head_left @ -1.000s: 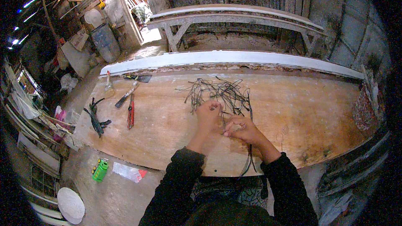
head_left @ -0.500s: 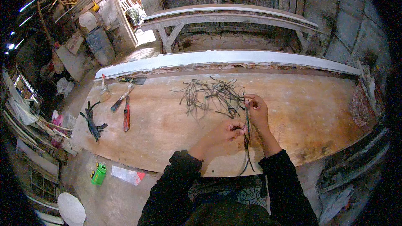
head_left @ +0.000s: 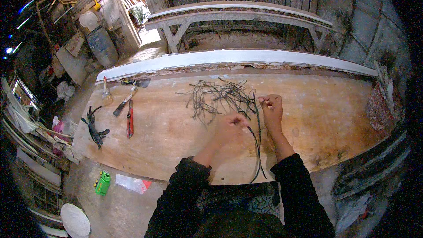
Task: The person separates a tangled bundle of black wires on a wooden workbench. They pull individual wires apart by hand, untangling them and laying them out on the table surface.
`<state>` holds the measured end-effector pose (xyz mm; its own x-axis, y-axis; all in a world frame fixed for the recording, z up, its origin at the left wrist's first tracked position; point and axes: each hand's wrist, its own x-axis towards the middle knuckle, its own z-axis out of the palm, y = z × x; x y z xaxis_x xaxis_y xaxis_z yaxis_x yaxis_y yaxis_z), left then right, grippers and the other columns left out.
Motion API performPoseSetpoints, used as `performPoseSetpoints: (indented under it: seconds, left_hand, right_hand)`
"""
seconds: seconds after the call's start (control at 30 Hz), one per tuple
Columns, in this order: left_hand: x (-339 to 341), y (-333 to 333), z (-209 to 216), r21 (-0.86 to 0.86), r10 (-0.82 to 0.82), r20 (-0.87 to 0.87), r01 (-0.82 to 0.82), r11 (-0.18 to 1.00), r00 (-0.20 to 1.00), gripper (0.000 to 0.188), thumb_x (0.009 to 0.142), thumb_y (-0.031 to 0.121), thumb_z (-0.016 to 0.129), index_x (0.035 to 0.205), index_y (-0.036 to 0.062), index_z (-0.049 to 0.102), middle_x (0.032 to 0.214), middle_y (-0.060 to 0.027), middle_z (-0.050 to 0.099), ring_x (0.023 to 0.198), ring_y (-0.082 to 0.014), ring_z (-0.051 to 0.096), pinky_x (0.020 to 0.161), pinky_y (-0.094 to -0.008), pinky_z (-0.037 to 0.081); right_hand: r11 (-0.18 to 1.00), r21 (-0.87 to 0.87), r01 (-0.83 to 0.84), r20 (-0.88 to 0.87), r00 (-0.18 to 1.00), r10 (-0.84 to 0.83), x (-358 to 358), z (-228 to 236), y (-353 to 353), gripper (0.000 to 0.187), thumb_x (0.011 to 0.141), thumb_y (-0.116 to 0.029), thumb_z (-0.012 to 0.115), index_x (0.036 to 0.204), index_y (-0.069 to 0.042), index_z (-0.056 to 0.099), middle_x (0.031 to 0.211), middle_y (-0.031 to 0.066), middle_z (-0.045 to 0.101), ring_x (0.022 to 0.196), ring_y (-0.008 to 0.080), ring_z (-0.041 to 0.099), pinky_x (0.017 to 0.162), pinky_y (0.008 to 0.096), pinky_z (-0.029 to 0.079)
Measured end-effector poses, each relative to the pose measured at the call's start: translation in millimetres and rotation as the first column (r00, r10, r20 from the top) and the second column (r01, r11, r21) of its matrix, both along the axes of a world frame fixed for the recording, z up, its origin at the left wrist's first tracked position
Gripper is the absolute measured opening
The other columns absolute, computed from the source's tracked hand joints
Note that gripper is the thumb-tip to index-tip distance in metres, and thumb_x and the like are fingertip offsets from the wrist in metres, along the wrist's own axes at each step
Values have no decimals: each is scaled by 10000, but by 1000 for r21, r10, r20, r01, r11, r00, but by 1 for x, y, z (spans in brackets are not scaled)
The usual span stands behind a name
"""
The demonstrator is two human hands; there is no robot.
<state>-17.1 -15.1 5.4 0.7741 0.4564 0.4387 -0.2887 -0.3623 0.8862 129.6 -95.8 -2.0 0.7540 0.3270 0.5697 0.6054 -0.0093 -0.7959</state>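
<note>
Over the wooden tabletop [head_left: 317, 110], my right hand [head_left: 272, 108] pinches thin dark strands near their upper end. Below it a long dark strand [head_left: 259, 139] hangs down toward the table's near edge. Blurred by motion, my left hand [head_left: 233, 125] is closed at its fingertips on a second dark strand [head_left: 254, 143], which runs down beside the first. A loose tangle of thin dark strands [head_left: 218, 99] lies just beyond both hands. The tips of my right fingers partly hide what they grip.
At the table's left lie a bundle of black strips [head_left: 94, 130], a red-handled cutter [head_left: 130, 120], a scraper [head_left: 124, 101] and a brush [head_left: 105, 90]. A long white board [head_left: 229, 57] borders the far edge. A green toy truck [head_left: 102, 183] is on the floor.
My left hand has moved left and slightly away from me, drawing one strand apart from the other. The right hand stays pinched, its view shifted a little.
</note>
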Motion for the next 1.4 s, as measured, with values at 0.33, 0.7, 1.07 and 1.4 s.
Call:
performPoseSetpoints:
  seconds: [0.33, 0.7, 1.07, 1.4]
  left_hand:
    - [-12, 36, 7, -373, 424, -185, -462, 804, 887, 147, 752, 174, 617, 823, 45, 605, 622, 30, 501, 529, -51, 443, 455, -190, 339]
    - [-14, 35, 15, -505, 392, -187, -430, 748, 901, 174, 793, 246, 569, 847, 81, 556, 560, 28, 449, 473, -45, 400, 405, -189, 325]
    - [-5, 43, -5, -341, 468, -188, -505, 793, 863, 161, 791, 234, 569, 818, 78, 548, 587, 26, 463, 485, -56, 406, 417, -198, 327]
    - [-2, 6, -10, 118, -39, -172, 60, 991, 984, 120, 796, 161, 544, 794, 42, 532, 693, 4, 499, 645, -110, 480, 609, -248, 407]
  right_hand:
    - [941, 18, -339, -443, 841, 312, -24, 12, -6, 144, 662, -94, 681, 726, -54, 559, 699, 23, 544, 643, 113, 513, 582, 240, 425]
    - [654, 406, -639, -657, 293, 694, -40, 26, -16, 105, 740, -139, 612, 751, -44, 569, 826, 20, 548, 734, 101, 505, 731, 224, 373]
    - [600, 280, -750, -582, 365, 727, -47, 25, -17, 50, 713, -34, 614, 747, -51, 582, 874, 29, 551, 783, 123, 519, 675, 228, 405]
    - [985, -37, -166, -74, 984, 163, -11, 6, -3, 80, 706, -29, 580, 769, -61, 542, 647, 38, 525, 604, 127, 506, 566, 256, 412]
